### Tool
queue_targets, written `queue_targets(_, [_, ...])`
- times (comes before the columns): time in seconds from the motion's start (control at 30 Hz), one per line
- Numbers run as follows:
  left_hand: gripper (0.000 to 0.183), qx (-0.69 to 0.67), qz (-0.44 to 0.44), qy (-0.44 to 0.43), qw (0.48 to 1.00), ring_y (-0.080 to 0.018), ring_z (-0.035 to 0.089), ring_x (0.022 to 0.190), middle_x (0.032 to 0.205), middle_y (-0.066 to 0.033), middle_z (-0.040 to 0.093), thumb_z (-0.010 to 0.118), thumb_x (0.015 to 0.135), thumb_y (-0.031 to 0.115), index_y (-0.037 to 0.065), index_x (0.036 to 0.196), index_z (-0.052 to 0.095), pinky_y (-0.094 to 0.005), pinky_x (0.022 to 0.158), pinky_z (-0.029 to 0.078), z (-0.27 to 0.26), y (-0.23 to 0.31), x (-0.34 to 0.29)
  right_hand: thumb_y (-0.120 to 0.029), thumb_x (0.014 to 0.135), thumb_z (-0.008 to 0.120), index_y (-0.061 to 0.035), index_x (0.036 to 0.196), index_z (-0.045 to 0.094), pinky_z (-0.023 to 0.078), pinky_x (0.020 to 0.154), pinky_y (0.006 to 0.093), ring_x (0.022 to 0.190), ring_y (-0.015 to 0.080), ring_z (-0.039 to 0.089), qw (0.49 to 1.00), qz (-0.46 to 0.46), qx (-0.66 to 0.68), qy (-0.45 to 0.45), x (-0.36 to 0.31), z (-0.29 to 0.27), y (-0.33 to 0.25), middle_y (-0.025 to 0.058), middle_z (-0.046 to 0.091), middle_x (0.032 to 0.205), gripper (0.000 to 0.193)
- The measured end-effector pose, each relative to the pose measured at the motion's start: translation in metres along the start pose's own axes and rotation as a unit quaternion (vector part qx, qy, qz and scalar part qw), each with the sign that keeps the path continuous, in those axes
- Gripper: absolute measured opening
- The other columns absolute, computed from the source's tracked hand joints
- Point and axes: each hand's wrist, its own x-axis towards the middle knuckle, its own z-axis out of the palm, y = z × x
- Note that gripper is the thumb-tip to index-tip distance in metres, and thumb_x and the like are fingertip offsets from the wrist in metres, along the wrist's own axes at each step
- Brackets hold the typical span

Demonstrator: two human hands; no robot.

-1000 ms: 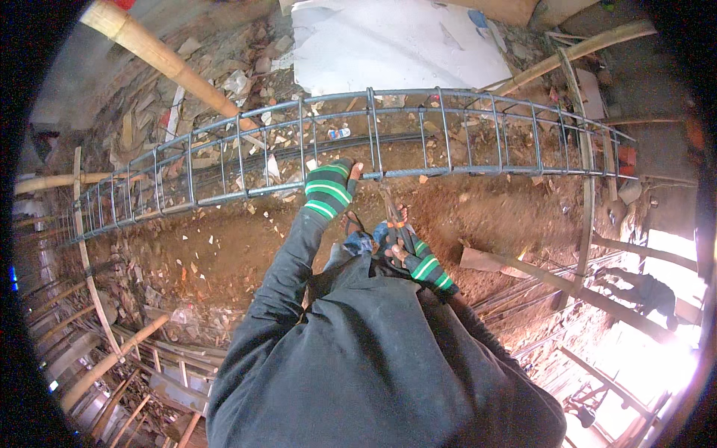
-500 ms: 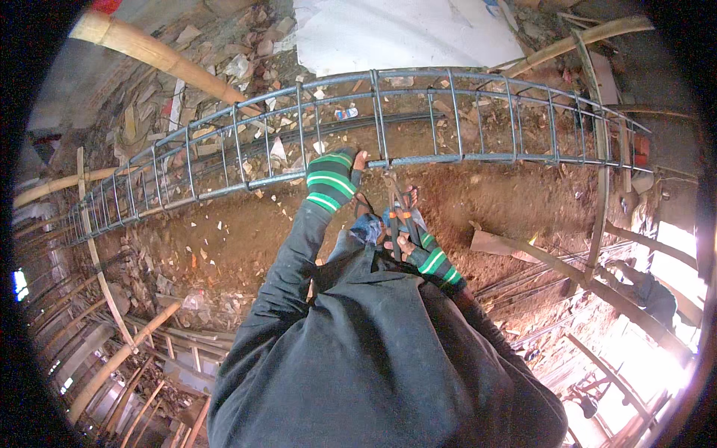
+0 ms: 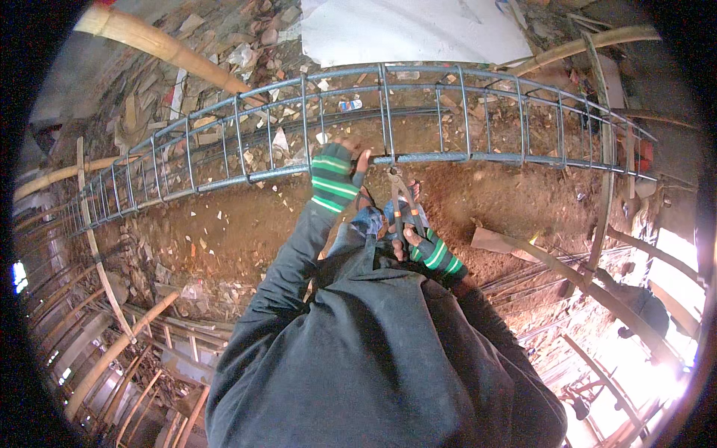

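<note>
A long cage of steel reinforcing bars [image 3: 493, 157] with square stirrups stretches across in front of me. My left hand [image 3: 337, 176], in a green-and-black striped fingerless glove, is closed around its near lower bar, left of a stirrup. In my right hand [image 3: 420, 250], gloved alike, is a pair of pincers [image 3: 403, 196] with orange bands on dark handles. Their jaws point away from me and meet the near bar at the foot of that stirrup. Any tie wire there is too small to make out.
Bamboo poles [image 3: 172, 58] and an upright wooden strip [image 3: 603, 172] stand around the cage. A white sheet [image 3: 411, 31] lies beyond it. Rubble and scraps cover the dirt floor [image 3: 224, 231]. Another person [image 3: 641, 299] is at the far right, beside a slanting pole.
The pincers' handles are spread wider than before, with the jaws slightly higher against the bar. My left hand keeps its hold on the cage. The whole view has shifted a little.
</note>
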Motion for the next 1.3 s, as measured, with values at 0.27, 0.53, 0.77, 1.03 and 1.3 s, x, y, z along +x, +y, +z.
queue_targets(0.27, [0.043,0.058,0.224,-0.078,0.970,-0.0222,0.059,0.114,0.123,-0.0008,0.064,0.075,0.075,0.030,0.030,0.118,0.066,-0.0448,0.103,0.041,-0.002,0.050,-0.066,-0.037,0.104,0.059,-0.0036,0.116,0.053,0.040,0.064,0.0272,0.070,0.0132,0.046,0.995,0.091,0.029,-0.027,-0.002,-0.016,-0.012,0.0009,0.049,0.082,0.036])
queue_targets(0.53, [0.045,-0.058,0.377,-0.326,0.865,-0.0266,0.058,0.125,0.119,-0.0034,0.066,0.061,0.081,0.045,0.018,0.117,0.067,-0.0514,0.116,0.036,0.057,0.061,-0.050,-0.039,0.104,0.059,-0.0054,0.111,0.054,0.039,0.060,0.0268,0.066,0.0107,0.046,0.990,0.107,0.049,-0.081,-0.010,-0.018,-0.025,-0.0003,0.051,0.082,0.035])
queue_targets(0.77, [0.025,-0.078,0.424,-0.406,0.806,-0.0343,0.068,0.074,0.079,-0.0109,0.067,0.061,0.088,0.035,0.010,0.090,0.067,-0.0497,0.064,0.053,0.057,0.062,-0.023,-0.033,0.095,0.072,-0.0040,0.110,0.063,0.051,0.063,0.0318,0.069,0.0167,0.064,0.991,0.057,-0.087,-0.084,-0.009,-0.003,-0.026,0.0060,0.069,0.087,0.034])
queue_targets(1.03, [0.054,0.158,0.317,-0.634,0.687,-0.0349,0.046,0.131,0.140,-0.0230,0.050,0.056,0.092,0.033,-0.001,0.133,0.048,-0.0439,0.109,0.038,0.077,0.087,-0.022,-0.030,0.096,0.072,-0.0082,0.107,0.062,0.048,0.057,0.0314,0.062,0.0137,0.059,0.754,-0.110,-0.557,0.331,-0.020,0.029,-0.008,0.0023,0.064,0.079,0.026])
queue_targets(1.3, [0.018,0.057,0.364,-0.514,0.775,-0.0344,0.067,0.075,0.087,-0.0162,0.066,0.064,0.081,0.022,0.008,0.091,0.069,-0.0472,0.062,0.051,0.054,0.092,-0.001,-0.030,0.098,0.070,-0.0093,0.106,0.061,0.046,0.055,0.0299,0.060,0.0110,0.055,0.819,-0.112,-0.477,0.298,-0.008,0.018,0.012,-0.0010,0.059,0.074,0.025])
